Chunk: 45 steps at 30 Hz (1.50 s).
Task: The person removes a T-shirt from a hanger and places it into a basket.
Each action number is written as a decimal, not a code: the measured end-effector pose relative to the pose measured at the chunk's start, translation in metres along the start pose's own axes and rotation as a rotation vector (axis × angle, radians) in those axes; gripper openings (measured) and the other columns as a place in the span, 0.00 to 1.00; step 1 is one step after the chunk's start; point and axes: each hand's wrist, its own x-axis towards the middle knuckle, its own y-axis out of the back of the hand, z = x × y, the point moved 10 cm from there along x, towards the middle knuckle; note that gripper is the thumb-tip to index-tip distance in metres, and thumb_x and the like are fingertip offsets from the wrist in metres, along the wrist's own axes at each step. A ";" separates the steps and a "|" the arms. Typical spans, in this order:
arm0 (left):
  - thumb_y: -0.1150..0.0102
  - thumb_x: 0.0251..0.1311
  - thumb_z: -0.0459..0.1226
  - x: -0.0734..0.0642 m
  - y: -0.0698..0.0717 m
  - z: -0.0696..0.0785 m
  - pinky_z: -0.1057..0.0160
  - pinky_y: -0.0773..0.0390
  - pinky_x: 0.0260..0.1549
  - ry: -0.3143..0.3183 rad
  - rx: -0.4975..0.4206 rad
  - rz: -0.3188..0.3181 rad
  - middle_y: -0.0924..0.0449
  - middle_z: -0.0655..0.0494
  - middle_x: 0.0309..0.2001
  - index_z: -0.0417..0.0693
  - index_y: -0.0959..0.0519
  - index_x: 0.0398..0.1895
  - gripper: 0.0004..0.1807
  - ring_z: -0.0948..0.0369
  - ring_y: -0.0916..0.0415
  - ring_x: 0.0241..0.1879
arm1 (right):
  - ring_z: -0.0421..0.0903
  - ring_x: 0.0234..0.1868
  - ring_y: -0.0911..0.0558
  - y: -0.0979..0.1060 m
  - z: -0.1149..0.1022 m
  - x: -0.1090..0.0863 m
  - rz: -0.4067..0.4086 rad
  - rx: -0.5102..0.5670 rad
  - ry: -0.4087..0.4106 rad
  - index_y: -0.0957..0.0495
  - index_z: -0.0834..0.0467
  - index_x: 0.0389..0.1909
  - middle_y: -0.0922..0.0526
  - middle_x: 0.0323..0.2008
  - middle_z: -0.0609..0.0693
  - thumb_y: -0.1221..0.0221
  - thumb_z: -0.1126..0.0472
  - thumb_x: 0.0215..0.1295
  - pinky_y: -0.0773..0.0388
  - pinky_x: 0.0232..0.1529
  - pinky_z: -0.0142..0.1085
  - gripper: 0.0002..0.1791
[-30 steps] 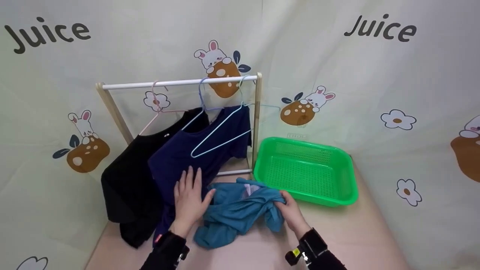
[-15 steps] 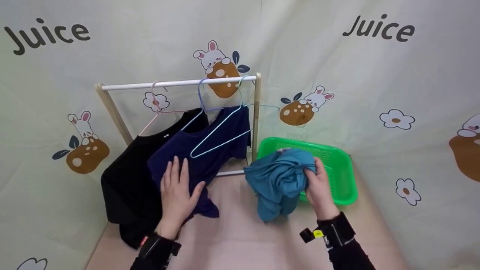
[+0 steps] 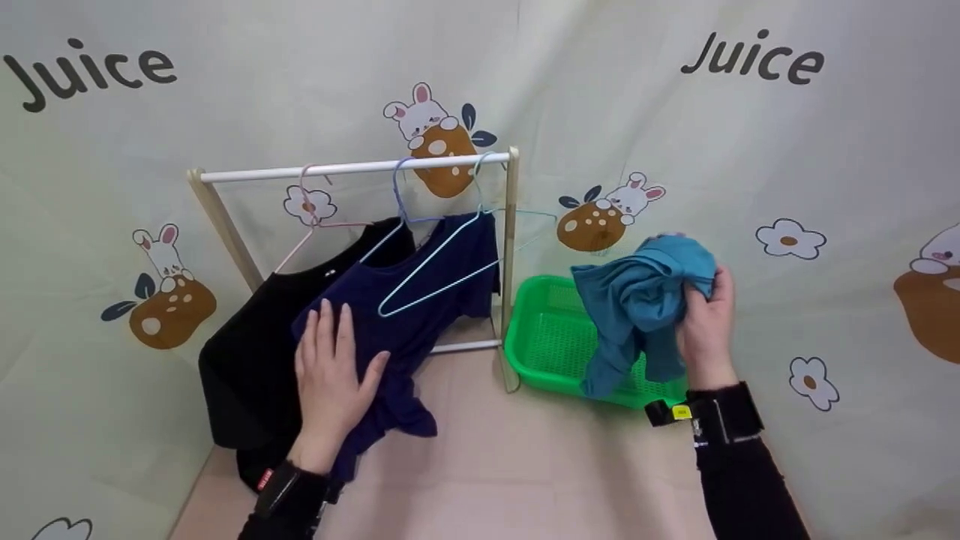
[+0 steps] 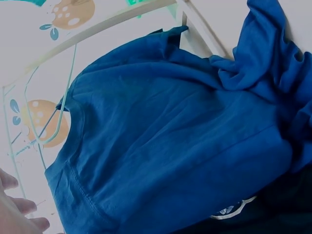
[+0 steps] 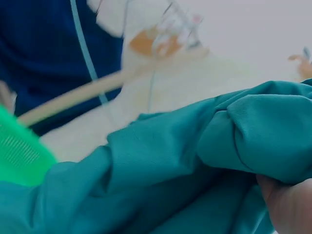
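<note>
My right hand grips a bunched teal garment and holds it up over the green basket. Loose folds of the cloth hang down in front of the basket; what kind of garment it is cannot be told. My left hand, fingers straight, is at the front of a navy T-shirt; whether it touches the cloth is unclear. That shirt hangs on a purple hanger. Fingertips show at the lower left of the left wrist view. In the right wrist view, a thumb presses on the teal cloth.
A small clothes rack with wooden legs stands at the left. From it also hang a black shirt on a pink hanger and a bare light-blue hanger. A printed cloth backdrop rises behind the table.
My right hand has lifted the teal garment off the table and carried it up and right, over the basket. The left hand has drifted left along the navy T-shirt.
</note>
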 end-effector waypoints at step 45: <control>0.50 0.72 0.49 0.124 -0.039 0.014 0.40 0.45 0.66 0.012 -0.067 -0.180 0.37 0.34 0.69 0.35 0.40 0.73 0.35 0.40 0.42 0.69 | 0.69 0.71 0.44 0.073 0.138 -0.096 -0.470 -1.368 -0.031 0.38 0.67 0.70 0.41 0.71 0.70 0.38 0.52 0.67 0.57 0.66 0.69 0.37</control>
